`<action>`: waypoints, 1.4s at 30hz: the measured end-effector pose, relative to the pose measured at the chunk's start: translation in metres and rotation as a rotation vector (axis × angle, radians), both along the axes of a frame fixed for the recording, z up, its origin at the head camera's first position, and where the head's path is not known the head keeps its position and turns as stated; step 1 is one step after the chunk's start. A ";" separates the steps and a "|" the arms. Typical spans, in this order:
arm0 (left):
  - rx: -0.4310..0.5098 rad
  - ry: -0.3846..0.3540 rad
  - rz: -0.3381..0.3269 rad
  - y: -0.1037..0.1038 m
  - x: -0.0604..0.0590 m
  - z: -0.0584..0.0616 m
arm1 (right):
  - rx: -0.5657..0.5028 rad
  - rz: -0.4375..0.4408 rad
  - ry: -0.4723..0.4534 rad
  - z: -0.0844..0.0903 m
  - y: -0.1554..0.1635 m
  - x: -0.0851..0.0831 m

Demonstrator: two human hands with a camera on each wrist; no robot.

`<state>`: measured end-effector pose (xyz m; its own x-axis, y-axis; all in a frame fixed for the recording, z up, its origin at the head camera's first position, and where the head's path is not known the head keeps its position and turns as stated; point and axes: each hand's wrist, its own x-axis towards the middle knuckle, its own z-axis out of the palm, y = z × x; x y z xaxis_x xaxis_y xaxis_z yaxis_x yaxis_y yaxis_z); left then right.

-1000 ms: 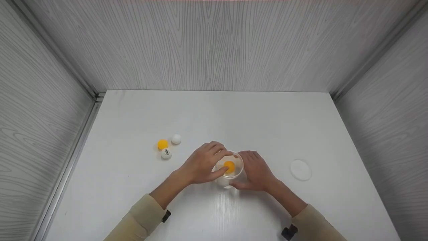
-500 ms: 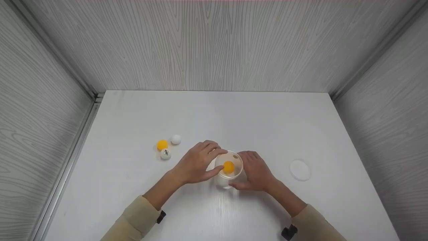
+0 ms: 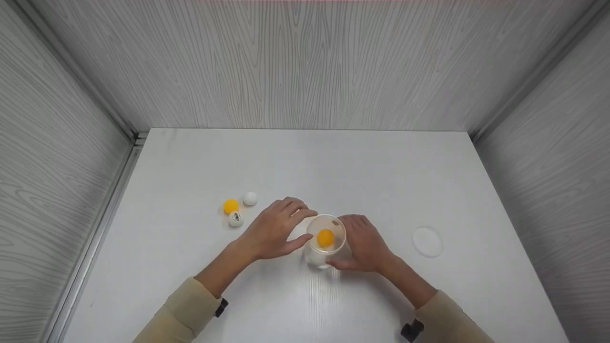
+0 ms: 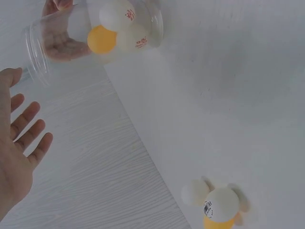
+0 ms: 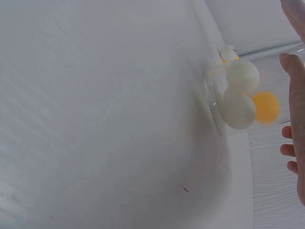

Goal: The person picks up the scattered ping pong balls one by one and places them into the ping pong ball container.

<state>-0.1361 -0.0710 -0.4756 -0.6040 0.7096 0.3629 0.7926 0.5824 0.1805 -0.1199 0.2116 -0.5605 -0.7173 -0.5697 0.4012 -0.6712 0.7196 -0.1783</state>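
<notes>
Clear jar (image 3: 326, 243), orange ball (image 3: 325, 237) inside, white lid (image 3: 427, 241), white table (image 3: 305, 162), grey wood-grain walls (image 3: 305, 66)

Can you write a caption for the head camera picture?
Right hand holds a clear jar of balls; left hand open beside it.

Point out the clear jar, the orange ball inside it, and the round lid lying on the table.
clear jar (image 3: 333, 221), head view, on its far rim.
orange ball in the jar (image 3: 325, 237), head view, on its middle.
round lid (image 3: 427, 241), head view, on its flat top.
</notes>
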 end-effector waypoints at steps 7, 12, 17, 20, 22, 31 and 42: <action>0.028 0.016 0.010 -0.010 -0.001 -0.001 | -0.006 0.011 0.042 -0.005 0.000 -0.002; 0.007 0.003 0.040 -0.017 -0.001 -0.003 | -0.009 0.008 0.043 -0.004 0.000 -0.002; -0.040 0.022 0.103 -0.026 -0.004 -0.010 | -0.004 -0.001 0.027 -0.003 0.001 -0.002; -0.044 0.029 0.128 -0.032 -0.006 -0.015 | -0.007 -0.003 0.022 -0.003 0.001 -0.002; -0.041 0.035 0.142 -0.035 -0.007 -0.019 | -0.011 -0.002 0.020 -0.003 0.001 -0.002; -0.013 0.047 0.209 -0.053 -0.009 -0.035 | -0.028 0.017 0.020 -0.004 0.003 -0.001; 0.026 0.008 0.268 -0.074 -0.012 -0.049 | -0.017 0.014 0.030 -0.003 0.002 -0.001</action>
<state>-0.1477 -0.1445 -0.5246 -0.7663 0.5148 0.3844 0.6121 0.7669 0.1929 -0.1212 0.2133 -0.5630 -0.6964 -0.5726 0.4326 -0.6867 0.7068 -0.1699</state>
